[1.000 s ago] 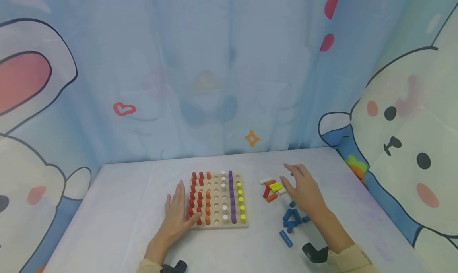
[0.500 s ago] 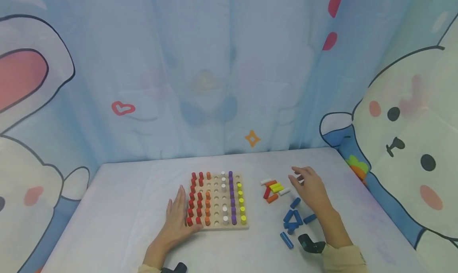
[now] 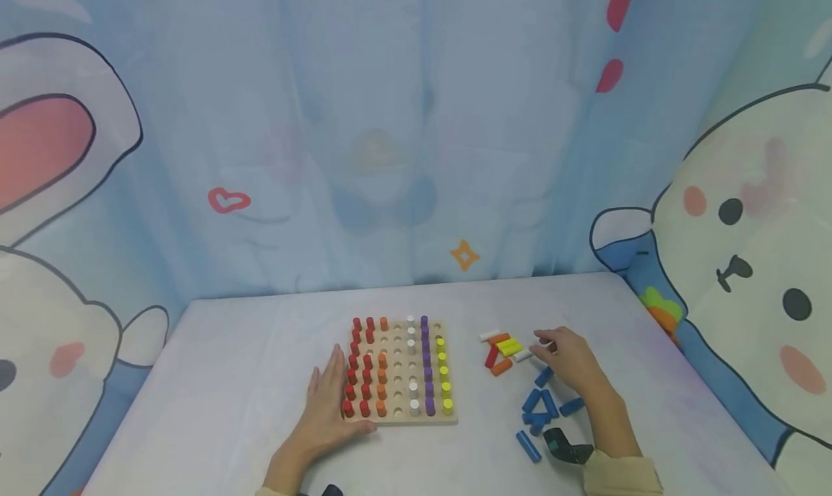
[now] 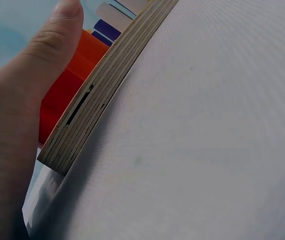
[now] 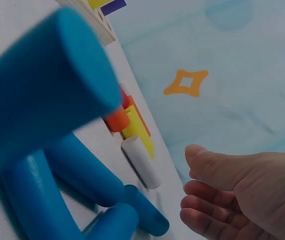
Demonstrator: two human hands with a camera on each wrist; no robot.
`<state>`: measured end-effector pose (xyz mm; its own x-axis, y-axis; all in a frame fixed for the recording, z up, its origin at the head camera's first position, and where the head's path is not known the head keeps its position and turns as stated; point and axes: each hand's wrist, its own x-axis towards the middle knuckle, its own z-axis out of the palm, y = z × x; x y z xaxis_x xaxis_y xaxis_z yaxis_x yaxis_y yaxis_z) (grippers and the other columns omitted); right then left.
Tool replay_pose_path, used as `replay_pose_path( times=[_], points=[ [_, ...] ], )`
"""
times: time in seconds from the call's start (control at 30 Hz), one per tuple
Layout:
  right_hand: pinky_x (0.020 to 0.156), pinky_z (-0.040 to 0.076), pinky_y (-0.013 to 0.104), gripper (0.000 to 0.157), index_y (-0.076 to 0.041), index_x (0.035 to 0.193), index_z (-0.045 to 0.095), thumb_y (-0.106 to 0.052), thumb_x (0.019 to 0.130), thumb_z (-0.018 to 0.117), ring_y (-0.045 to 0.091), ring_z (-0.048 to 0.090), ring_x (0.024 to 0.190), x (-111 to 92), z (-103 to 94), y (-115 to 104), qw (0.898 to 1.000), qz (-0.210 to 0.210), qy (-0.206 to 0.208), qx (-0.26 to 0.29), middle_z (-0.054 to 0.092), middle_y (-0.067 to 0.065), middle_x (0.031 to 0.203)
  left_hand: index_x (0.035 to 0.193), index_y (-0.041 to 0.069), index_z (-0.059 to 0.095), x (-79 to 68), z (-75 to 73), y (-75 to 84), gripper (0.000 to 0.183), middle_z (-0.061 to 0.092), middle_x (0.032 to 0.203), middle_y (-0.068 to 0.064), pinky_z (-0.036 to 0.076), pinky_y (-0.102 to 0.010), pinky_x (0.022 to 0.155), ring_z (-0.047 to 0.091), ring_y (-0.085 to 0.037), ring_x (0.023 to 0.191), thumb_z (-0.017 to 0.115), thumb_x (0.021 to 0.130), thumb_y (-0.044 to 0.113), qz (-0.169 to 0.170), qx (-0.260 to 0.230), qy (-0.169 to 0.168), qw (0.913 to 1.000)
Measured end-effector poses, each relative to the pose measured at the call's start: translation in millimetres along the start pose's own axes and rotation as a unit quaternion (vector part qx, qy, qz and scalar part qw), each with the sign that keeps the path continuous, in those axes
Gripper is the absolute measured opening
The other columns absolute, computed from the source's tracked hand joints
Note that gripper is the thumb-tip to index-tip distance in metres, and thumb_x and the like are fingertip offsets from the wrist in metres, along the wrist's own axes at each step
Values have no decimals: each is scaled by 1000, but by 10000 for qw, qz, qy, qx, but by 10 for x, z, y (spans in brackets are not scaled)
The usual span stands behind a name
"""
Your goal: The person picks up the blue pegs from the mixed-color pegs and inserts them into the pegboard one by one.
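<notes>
A wooden peg board (image 3: 429, 421) lies on the table, with upright columns of red, orange, white, purple and yellow pegs and several bare holes. My left hand (image 3: 325, 408) rests along its left side, fingers straight and thumb at the front edge; the left wrist view shows the thumb (image 4: 50, 42) beside the layered board edge. My right hand (image 3: 575, 364) hovers right of the board, fingers loosely bent, with nothing seen in them. Its fingertips are close to a loose white peg (image 3: 523, 355), at the edge of a small pile with yellow pegs (image 3: 510, 347).
Several blue pegs (image 3: 536, 417) lie loose in front of the right hand; one looms large in the right wrist view. Orange pegs (image 3: 502, 367), a red peg (image 3: 492, 357) and another white peg (image 3: 489, 335) share the pile. A printed curtain (image 3: 364, 193) hangs behind the table.
My right hand has drawn to the right and then lowered beside the white peg, its fingers closer together. My left thumb has slid down from over the red pegs to the board's front edge.
</notes>
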<state>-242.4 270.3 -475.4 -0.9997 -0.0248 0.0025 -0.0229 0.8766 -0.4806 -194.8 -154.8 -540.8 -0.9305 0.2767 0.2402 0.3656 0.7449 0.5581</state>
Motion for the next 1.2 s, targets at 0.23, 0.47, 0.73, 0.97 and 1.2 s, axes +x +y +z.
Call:
replay_pose_path(
  times=[0.23,0.47,0.73,0.97,1.2],
  points=[
    [81,54,45,43,3,126,57,-19,90,65,29,60,94,-14,0,75,9996,115,-240,70,62,17,105,152,3,6,-22,-25,50,134,8,161,-13,6,-59,115,17,-33,146,76,58,68,-91,-46,26,9999],
    [84,54,46,43,1,126,58,-17,88,67,29,61,97,8,33,185,9992,55,-394,85,63,15,106,153,6,8,-49,-25,30,130,8,161,-9,10,-54,117,16,-29,147,72,61,71,-279,146,-19,9995],
    [89,52,49,45,0,128,57,-16,88,67,29,61,100,-2,61,300,9983,199,-525,166,64,14,108,153,5,11,-39,-16,31,130,10,161,-8,12,-53,118,17,-26,147,68,61,77,-258,327,-69,9991],
    [90,52,49,44,0,128,57,-16,88,67,30,60,102,-36,65,309,9969,226,-691,288,64,14,111,152,5,14,-48,-20,26,129,13,161,-8,12,-52,119,19,-26,147,62,61,82,-263,687,-67,9973],
    [90,52,49,41,1,126,58,-12,88,66,31,60,103,-48,47,306,9965,133,-805,204,64,16,113,152,6,15,-53,21,-13,129,17,160,-7,9,-53,119,18,-23,147,59,60,85,-259,868,-80,9959]
  ],
)
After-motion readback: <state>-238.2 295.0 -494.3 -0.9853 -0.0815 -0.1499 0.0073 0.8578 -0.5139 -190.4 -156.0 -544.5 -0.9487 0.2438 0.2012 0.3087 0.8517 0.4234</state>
